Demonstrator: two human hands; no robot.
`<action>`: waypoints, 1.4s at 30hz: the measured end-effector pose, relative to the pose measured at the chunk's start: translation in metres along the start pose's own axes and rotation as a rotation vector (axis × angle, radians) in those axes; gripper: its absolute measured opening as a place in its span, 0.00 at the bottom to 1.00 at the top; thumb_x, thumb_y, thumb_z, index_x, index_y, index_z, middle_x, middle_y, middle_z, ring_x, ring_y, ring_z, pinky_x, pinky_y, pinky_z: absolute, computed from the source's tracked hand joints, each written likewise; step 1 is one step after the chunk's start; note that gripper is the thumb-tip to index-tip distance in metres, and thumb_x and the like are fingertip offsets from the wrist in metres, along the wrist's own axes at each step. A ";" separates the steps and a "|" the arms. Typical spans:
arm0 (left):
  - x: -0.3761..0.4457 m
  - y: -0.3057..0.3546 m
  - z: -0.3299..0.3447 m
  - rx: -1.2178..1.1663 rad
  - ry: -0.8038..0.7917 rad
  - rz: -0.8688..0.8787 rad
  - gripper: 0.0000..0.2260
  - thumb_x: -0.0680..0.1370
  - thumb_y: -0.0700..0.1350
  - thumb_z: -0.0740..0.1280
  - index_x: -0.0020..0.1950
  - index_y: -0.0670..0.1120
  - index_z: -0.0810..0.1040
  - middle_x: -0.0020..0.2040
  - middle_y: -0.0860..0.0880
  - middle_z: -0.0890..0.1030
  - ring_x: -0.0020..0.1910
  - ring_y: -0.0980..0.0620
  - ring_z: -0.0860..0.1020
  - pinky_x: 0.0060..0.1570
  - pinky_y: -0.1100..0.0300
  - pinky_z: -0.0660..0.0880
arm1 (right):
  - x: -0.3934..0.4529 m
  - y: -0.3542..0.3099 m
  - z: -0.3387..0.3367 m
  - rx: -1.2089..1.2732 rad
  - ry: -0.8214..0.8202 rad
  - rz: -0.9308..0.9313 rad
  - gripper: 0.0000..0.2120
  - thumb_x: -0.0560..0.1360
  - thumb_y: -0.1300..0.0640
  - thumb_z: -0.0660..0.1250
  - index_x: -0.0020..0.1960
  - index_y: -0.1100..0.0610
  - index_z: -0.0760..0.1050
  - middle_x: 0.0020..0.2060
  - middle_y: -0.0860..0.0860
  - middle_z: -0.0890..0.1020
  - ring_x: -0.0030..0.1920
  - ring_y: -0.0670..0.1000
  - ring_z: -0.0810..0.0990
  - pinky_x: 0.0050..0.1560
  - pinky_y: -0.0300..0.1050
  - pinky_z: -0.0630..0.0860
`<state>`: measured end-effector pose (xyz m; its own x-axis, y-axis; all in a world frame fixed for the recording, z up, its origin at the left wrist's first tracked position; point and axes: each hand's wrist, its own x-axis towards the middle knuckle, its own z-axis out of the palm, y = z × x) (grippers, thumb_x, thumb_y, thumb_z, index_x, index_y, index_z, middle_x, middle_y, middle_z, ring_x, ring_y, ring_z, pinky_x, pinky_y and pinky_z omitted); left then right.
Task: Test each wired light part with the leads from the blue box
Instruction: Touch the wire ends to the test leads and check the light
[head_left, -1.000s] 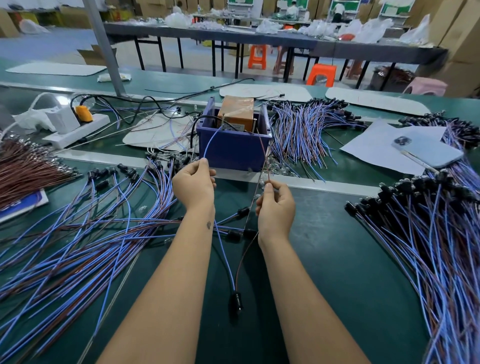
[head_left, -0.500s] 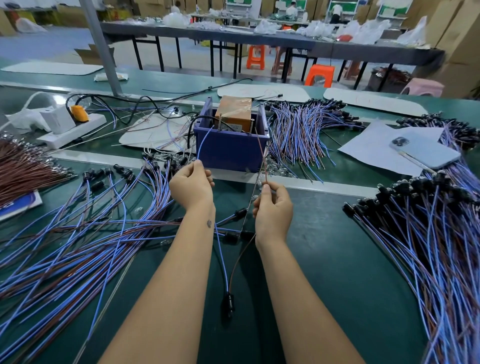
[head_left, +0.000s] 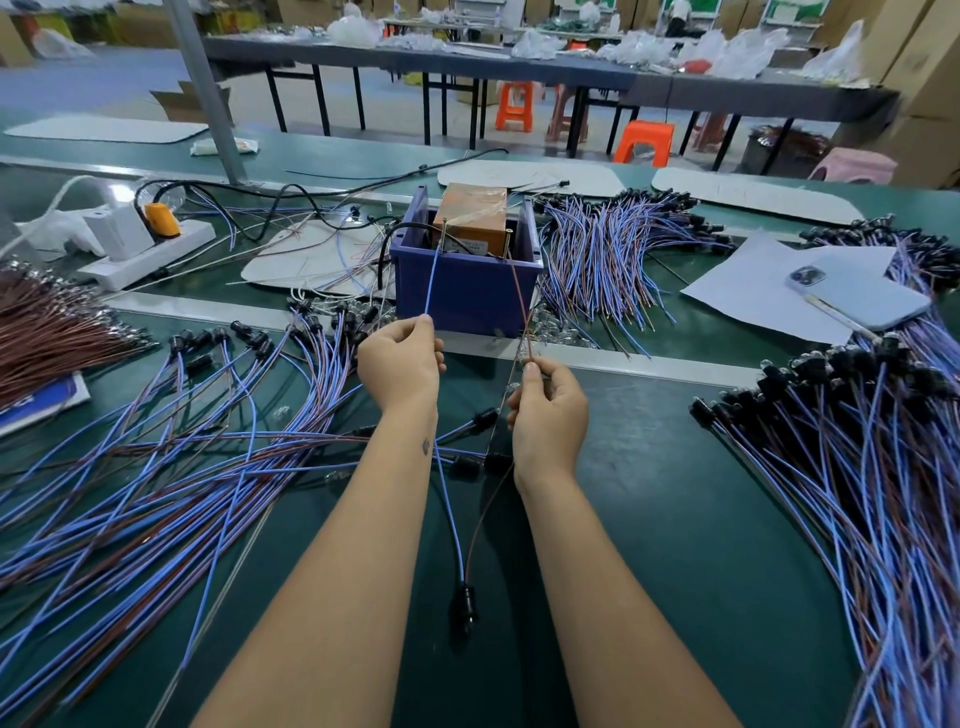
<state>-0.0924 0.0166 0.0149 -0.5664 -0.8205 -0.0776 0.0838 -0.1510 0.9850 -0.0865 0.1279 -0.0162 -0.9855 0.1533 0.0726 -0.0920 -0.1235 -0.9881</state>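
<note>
We hold one wired light part up to the blue box (head_left: 464, 291) on the bench (head_left: 649, 519).

Our left hand (head_left: 399, 364) pinches the part's blue wire (head_left: 432, 280), whose tip reaches up to a metal post at the box's left side. Our right hand (head_left: 546, 410) pinches the brown wire (head_left: 521, 291), which runs up toward the box's right post; we cannot tell whether it touches. Both wires run down between our forearms to the black light part (head_left: 462, 610) lying on the bench. Heaps of similar wired parts (head_left: 857, 493) lie to the right and left (head_left: 156, 493), with a phone (head_left: 857, 296) on paper beyond.
</note>
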 end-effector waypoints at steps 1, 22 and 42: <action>0.000 0.000 0.000 0.005 -0.006 0.003 0.09 0.77 0.40 0.68 0.36 0.47 0.80 0.24 0.52 0.77 0.20 0.58 0.71 0.26 0.62 0.72 | 0.000 0.000 0.000 -0.006 0.002 0.000 0.11 0.81 0.60 0.60 0.44 0.49 0.76 0.28 0.48 0.74 0.27 0.44 0.71 0.31 0.42 0.72; -0.002 -0.003 -0.004 0.077 -0.068 0.020 0.10 0.75 0.40 0.69 0.33 0.48 0.80 0.22 0.54 0.76 0.21 0.59 0.71 0.26 0.63 0.72 | 0.001 0.004 0.002 0.028 -0.012 -0.010 0.10 0.80 0.62 0.61 0.45 0.50 0.77 0.25 0.45 0.73 0.26 0.42 0.70 0.29 0.39 0.71; -0.003 -0.001 -0.005 0.083 -0.068 0.018 0.09 0.76 0.40 0.69 0.35 0.47 0.81 0.24 0.53 0.76 0.21 0.59 0.71 0.26 0.64 0.72 | 0.001 0.003 0.002 -0.094 -0.002 -0.002 0.08 0.80 0.59 0.61 0.49 0.55 0.79 0.28 0.49 0.76 0.28 0.46 0.72 0.33 0.45 0.72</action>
<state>-0.0868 0.0168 0.0132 -0.6198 -0.7830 -0.0521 0.0278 -0.0883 0.9957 -0.0881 0.1253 -0.0188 -0.9856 0.1516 0.0750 -0.0804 -0.0302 -0.9963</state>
